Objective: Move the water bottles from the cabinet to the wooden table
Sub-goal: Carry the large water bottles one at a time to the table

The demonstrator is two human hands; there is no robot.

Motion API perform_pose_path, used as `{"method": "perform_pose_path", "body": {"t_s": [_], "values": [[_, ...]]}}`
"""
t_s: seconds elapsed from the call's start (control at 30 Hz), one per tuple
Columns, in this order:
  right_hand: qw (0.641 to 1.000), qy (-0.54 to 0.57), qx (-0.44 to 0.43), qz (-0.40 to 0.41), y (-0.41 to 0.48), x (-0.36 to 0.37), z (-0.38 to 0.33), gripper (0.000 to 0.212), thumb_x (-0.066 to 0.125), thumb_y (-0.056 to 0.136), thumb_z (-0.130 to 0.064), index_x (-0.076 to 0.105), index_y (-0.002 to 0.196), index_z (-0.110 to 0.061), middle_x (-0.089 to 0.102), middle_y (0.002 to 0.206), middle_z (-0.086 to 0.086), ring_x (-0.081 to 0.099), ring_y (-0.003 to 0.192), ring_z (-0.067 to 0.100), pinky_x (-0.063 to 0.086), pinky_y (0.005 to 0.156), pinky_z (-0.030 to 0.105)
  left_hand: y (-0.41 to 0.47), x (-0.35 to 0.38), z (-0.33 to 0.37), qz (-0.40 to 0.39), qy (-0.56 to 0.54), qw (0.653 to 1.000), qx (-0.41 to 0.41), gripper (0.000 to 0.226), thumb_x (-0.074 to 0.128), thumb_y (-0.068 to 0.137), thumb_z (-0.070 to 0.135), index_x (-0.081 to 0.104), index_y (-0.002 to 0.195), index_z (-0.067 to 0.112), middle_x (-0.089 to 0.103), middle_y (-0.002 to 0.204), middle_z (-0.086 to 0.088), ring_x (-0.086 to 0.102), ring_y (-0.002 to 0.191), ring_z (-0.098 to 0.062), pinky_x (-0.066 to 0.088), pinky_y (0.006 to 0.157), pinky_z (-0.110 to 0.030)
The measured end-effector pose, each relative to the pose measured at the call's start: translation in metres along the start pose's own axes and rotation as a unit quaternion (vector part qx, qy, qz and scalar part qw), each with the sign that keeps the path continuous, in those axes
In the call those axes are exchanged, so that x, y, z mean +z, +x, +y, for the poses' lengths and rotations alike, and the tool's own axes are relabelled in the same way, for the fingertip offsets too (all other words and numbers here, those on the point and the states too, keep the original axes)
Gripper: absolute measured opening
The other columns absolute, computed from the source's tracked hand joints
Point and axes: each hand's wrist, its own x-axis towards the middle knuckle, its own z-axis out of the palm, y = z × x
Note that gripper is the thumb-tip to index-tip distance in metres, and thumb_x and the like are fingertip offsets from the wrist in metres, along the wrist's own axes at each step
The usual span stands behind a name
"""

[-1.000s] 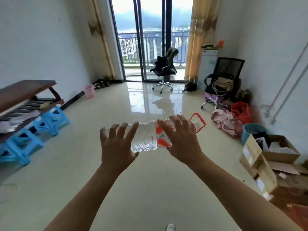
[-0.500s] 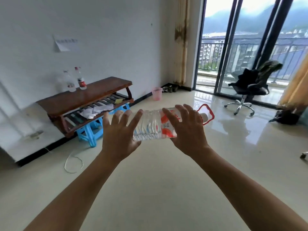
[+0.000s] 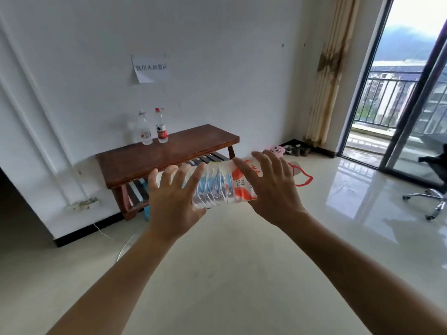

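In the head view, you are carrying the large water bottle (image 3: 217, 189) sideways at the centre of the frame. You are pressing it between both palms, likely because it is too wide for one hand. Your left hand (image 3: 173, 201) is bearing on its base end and your right hand (image 3: 271, 189) on the label, fingers splayed nearly straight rather than wrapping round. The bottle is showing clear ribbed plastic, a red-and-white label and a red carry handle (image 3: 303, 181). The wooden surface (image 3: 188, 146), left of centre, is holding two small bottles (image 3: 161, 128) upright.
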Motion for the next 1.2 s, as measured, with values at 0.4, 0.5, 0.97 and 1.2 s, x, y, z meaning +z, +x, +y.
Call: {"method": "perform_pose_path", "body": {"t_s": [0.4, 0.5, 0.97, 1.2], "values": [[0.999, 0.028, 0.013, 0.032, 0.187, 0.215, 0.145, 0.073, 0.075, 0.085, -0.047, 0.049, 0.149, -0.023, 0.051, 0.141, 0.023, 0.047, 0.131, 0.047, 0.040, 0.104, 0.066, 0.209, 0.242, -0.041, 0.022, 0.018, 0.999, 0.020, 0.092, 0.082, 0.065, 0.052, 0.050, 0.145, 0.020, 0.059, 0.131, -0.011, 0.056, 0.118, -0.037, 0.038, 0.099, -0.061], [0.999, 0.049, 0.010, 0.012, 0.248, 0.278, 0.189, 0.074, 0.077, 0.084, -0.049, 0.051, 0.148, -0.023, 0.053, 0.140, 0.023, 0.049, 0.130, 0.047, 0.042, 0.102, 0.066, 0.268, 0.305, -0.053, 0.001, 0.021, 1.000, 0.013, 0.093, 0.083, 0.063, 0.057, 0.054, 0.143, 0.020, 0.060, 0.130, -0.011, 0.057, 0.117, -0.037, 0.040, 0.098, -0.061], [0.993, 0.066, -0.083, -0.053, 0.518, 0.552, 0.189, 0.115, 0.094, 0.061, -0.041, 0.026, 0.154, -0.033, 0.045, 0.146, 0.016, 0.044, 0.134, 0.040, 0.044, 0.103, 0.061, 0.403, 0.539, -0.249, -0.018, 0.045, 0.997, -0.053, 0.099, 0.086, 0.060, 0.056, 0.046, 0.145, 0.023, 0.059, 0.134, -0.009, 0.056, 0.122, -0.034, 0.035, 0.104, -0.058], [0.992, 0.047, -0.093, -0.074, 0.639, 0.671, 0.153, 0.111, 0.093, 0.059, -0.042, 0.033, 0.153, -0.032, 0.048, 0.142, 0.014, 0.045, 0.127, 0.036, 0.048, 0.097, 0.054, 0.465, 0.654, -0.375, -0.086, 0.003, 0.993, -0.084, 0.096, 0.085, 0.063, 0.058, 0.047, 0.144, 0.025, 0.059, 0.134, -0.006, 0.055, 0.122, -0.032, 0.038, 0.105, -0.061]]}}
